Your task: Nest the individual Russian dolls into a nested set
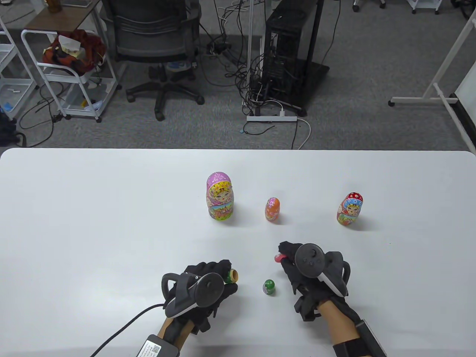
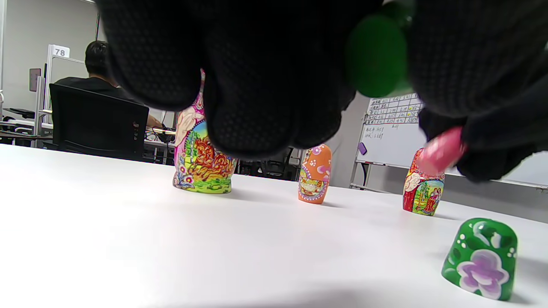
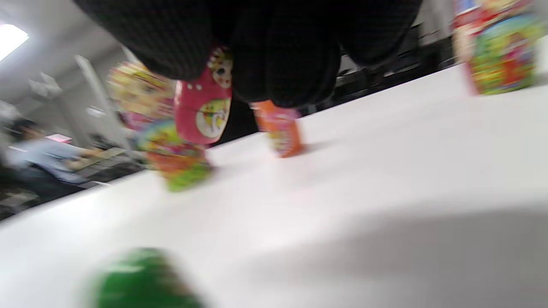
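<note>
My left hand [image 1: 208,282] holds the green doll's bottom half [image 1: 232,276], its open wooden mouth facing right; it also shows in the left wrist view [image 2: 376,55]. My right hand [image 1: 297,260] pinches the tiny pink doll [image 1: 279,257], which also shows in the right wrist view [image 3: 204,105]. The green doll's top half [image 1: 269,287] stands on the table between my hands. Further back stand the large pink doll [image 1: 220,196], the orange doll [image 1: 272,209] and the red doll [image 1: 350,209].
The white table [image 1: 93,223] ends at its far edge, with an office chair, a computer tower and cables on the floor beyond. A cable runs from my left wrist off the near edge.
</note>
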Available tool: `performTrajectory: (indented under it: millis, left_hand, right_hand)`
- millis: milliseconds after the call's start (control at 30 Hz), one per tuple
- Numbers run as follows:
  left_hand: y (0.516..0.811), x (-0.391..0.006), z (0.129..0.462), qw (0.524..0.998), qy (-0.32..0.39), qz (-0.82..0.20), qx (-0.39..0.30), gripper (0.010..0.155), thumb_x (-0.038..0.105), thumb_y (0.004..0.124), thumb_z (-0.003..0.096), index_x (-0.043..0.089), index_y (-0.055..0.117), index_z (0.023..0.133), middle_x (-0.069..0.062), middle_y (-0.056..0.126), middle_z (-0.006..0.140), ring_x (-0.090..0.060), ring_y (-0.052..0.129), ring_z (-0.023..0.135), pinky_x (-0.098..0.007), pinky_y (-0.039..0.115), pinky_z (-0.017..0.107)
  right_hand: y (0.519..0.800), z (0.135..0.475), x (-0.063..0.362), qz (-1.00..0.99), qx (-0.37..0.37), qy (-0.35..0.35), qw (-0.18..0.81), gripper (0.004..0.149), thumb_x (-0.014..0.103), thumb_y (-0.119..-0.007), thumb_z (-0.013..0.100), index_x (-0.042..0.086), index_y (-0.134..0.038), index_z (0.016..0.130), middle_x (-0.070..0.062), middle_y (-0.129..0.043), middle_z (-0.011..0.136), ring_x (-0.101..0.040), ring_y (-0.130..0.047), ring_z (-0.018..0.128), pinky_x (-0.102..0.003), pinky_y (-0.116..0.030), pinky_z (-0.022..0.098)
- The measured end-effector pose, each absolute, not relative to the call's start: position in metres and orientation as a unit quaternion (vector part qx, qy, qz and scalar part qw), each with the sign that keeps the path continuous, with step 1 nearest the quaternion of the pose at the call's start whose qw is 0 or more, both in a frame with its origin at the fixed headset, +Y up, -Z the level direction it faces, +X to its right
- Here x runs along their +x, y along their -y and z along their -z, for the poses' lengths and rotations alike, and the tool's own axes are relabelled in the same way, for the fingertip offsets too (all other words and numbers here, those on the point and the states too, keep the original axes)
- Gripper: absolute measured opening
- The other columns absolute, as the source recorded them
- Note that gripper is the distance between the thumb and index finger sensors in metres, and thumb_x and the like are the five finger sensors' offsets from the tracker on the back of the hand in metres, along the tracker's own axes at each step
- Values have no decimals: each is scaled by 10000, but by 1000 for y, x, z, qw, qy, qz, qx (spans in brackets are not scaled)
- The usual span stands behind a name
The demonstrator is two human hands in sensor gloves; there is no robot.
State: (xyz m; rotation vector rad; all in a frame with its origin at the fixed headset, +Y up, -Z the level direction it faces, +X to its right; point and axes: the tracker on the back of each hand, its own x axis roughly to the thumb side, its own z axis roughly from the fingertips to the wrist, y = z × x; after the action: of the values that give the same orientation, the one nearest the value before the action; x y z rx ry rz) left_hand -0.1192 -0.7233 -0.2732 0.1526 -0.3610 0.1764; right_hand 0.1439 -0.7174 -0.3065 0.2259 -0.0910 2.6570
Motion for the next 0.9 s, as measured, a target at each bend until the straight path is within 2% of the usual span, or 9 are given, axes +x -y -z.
performTrajectory:
  millis: [133, 300, 800, 900]
  left_hand:
    - [724, -120, 274, 977, 176, -93, 70, 699, 648, 819, 346, 250, 778, 920, 43, 997, 752, -103, 1036, 579, -423, 855, 547]
    - [722, -120, 273, 976, 176, -110, 73, 700, 649, 818, 346, 253, 776, 921, 45, 995, 754, -100, 1035, 582, -422, 855, 549]
    - [715, -113, 266, 964, 205, -148, 83, 694, 647, 813, 347, 266, 770, 924, 57, 989, 761, -88, 1031, 592, -411, 856, 560]
    - [716, -115, 267, 964, 199, -155, 81, 694, 649, 813, 347, 267, 770, 925, 57, 989, 763, -89, 1031, 593, -413, 855, 558]
  right_hand:
    - [701, 289, 119, -941, 185, 74, 274, 465, 372, -836, 451, 326, -685, 888, 0, -812, 925, -204, -907, 719, -453, -738, 621]
    - [691, 274, 100, -917, 247, 105, 296, 466, 365, -850, 440, 319, -695, 876, -2, -819, 915, -201, -916, 704, -450, -751, 606]
    - [696, 266, 87, -919, 275, 101, 263, 454, 344, -853, 445, 358, -688, 868, 25, -783, 939, -195, -889, 745, -452, -741, 615]
    - [696, 267, 88, -923, 275, 93, 254, 524, 365, -852, 445, 384, -624, 916, 25, -733, 982, -209, -854, 803, -471, -719, 639]
